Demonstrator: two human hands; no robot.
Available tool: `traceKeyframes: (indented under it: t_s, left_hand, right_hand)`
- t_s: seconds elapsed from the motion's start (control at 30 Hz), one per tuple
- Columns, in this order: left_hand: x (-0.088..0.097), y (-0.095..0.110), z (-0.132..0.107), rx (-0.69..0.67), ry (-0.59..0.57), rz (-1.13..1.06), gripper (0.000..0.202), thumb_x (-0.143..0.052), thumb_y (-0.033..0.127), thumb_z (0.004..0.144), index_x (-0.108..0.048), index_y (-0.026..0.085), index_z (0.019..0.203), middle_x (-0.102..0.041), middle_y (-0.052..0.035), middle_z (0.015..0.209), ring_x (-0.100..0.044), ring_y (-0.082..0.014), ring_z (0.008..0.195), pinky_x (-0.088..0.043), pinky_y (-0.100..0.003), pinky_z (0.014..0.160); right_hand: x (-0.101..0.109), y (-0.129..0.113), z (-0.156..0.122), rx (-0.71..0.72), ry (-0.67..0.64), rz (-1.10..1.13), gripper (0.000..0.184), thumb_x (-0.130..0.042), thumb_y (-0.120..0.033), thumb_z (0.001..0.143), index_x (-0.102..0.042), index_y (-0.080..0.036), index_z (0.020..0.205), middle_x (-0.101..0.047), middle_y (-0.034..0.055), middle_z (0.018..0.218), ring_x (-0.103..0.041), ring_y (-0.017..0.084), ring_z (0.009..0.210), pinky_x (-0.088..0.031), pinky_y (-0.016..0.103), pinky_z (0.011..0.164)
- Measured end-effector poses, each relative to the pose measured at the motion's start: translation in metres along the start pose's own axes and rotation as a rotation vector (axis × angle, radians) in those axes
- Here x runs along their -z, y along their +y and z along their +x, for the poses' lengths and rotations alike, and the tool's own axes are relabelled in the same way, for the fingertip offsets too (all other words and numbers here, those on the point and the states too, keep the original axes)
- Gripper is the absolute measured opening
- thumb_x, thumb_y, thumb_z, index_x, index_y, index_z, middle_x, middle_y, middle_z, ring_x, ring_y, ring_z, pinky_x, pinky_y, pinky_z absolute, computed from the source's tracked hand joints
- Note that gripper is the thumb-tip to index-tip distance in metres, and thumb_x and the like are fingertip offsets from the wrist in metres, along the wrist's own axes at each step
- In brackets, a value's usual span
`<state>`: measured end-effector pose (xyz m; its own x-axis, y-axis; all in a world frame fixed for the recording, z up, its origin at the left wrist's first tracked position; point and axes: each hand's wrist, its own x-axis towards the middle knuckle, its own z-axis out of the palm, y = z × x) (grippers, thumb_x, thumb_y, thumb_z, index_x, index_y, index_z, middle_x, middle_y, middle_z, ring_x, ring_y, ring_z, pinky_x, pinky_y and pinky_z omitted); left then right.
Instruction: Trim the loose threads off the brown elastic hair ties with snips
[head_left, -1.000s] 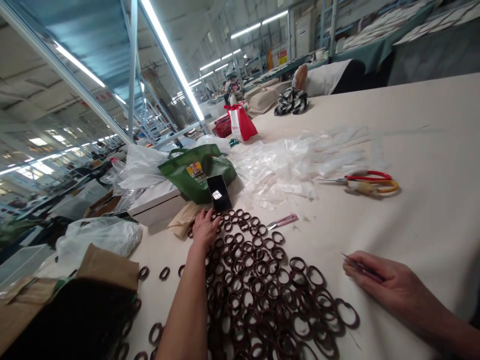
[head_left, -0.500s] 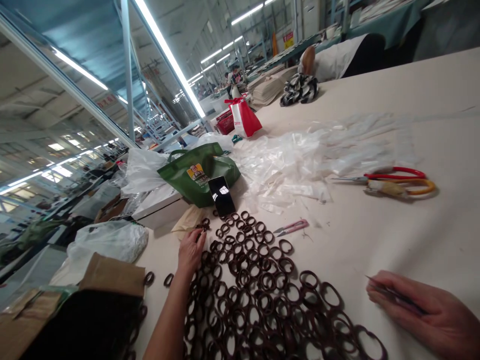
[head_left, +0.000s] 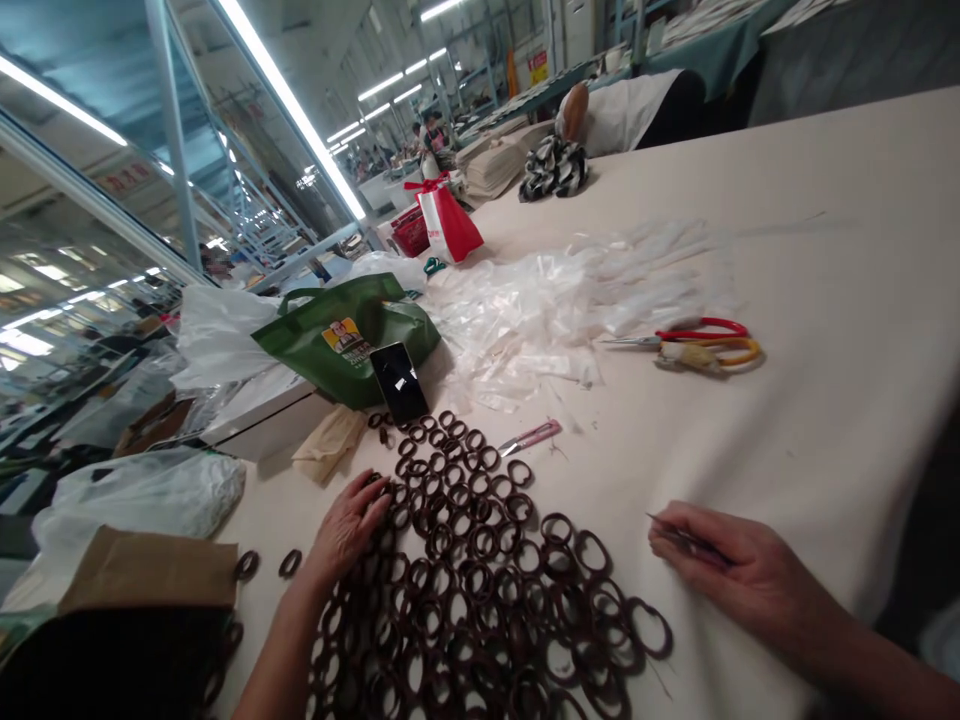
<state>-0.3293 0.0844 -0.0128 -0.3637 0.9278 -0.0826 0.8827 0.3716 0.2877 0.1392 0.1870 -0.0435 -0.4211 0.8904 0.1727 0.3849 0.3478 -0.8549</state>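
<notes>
A wide spread of several dark brown hair-tie rings [head_left: 480, 560] covers the cream table in front of me. My left hand [head_left: 349, 525] rests on the left edge of the rings, its fingers curled over a few of them. My right hand [head_left: 724, 570] lies on the table to the right of the rings, closed around a thin metal tool [head_left: 679, 535] whose tip points left. A small pink thread snipper [head_left: 529, 438] lies just beyond the rings.
A black phone [head_left: 400, 382] leans on a green bag [head_left: 337, 335]. Clear plastic sleeves [head_left: 570, 300] are heaped behind, with red and yellow scissors [head_left: 701, 345] to their right. A brown paper bag [head_left: 142, 575], white plastic bags [head_left: 142, 495] and a red-white bag [head_left: 446, 220] stand at the left and back. Another person's sleeve [head_left: 622, 105] lies far off.
My left hand has drawn back toward me along the rings' left edge, away from the phone. My right hand stays on the table with its tool. The view has shifted.
</notes>
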Motion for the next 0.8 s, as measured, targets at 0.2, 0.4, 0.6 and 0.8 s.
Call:
traceKeyframes:
  t_s: [0.2, 0.4, 0.6, 0.8]
  left_hand:
    - [-0.002, 0.007, -0.075, -0.028, 0.199, 0.035, 0.055, -0.046, 0.052, 0.090, -0.058, 0.026, 0.137, -0.046, -0.0100, 0.152, -0.048, -0.0309, 0.135, -0.040, -0.050, 0.112]
    - [-0.055, 0.123, -0.105, -0.293, 0.129, 0.067, 0.061, -0.060, 0.046, 0.086, -0.049, 0.032, 0.144, -0.038, -0.0060, 0.158, -0.033, -0.0342, 0.144, -0.030, -0.059, 0.115]
    - [-0.063, 0.148, -0.116, -0.319, 0.015, 0.126, 0.057, -0.063, 0.041, 0.085, -0.053, 0.036, 0.141, -0.042, -0.0037, 0.155, -0.035, -0.0347, 0.143, -0.027, -0.059, 0.116]
    - [-0.022, 0.072, -0.178, -0.109, 0.298, 0.148, 0.072, -0.055, 0.044, 0.088, -0.026, 0.044, 0.153, -0.027, 0.0019, 0.162, -0.034, -0.0337, 0.144, -0.030, -0.057, 0.117]
  right_hand:
    - [0.007, -0.009, 0.002, 0.041, -0.160, 0.036, 0.027, -0.054, -0.042, 0.095, -0.064, -0.019, 0.084, -0.065, 0.0016, 0.073, -0.062, 0.014, 0.066, -0.050, 0.020, 0.061]
    - [0.006, -0.011, 0.002, 0.062, -0.138, 0.023, 0.027, -0.054, -0.041, 0.095, -0.063, -0.018, 0.084, -0.064, 0.0011, 0.073, -0.059, 0.013, 0.065, -0.046, 0.021, 0.061]
    - [0.006, -0.013, 0.001, 0.055, -0.133, 0.018, 0.028, -0.055, -0.043, 0.094, -0.063, -0.018, 0.084, -0.061, 0.0005, 0.070, -0.055, 0.013, 0.063, -0.045, 0.022, 0.060]
    - [0.007, -0.019, 0.002, 0.071, -0.110, -0.001, 0.028, -0.055, -0.042, 0.092, -0.064, -0.017, 0.082, -0.057, -0.0006, 0.065, -0.051, 0.012, 0.059, -0.041, 0.022, 0.058]
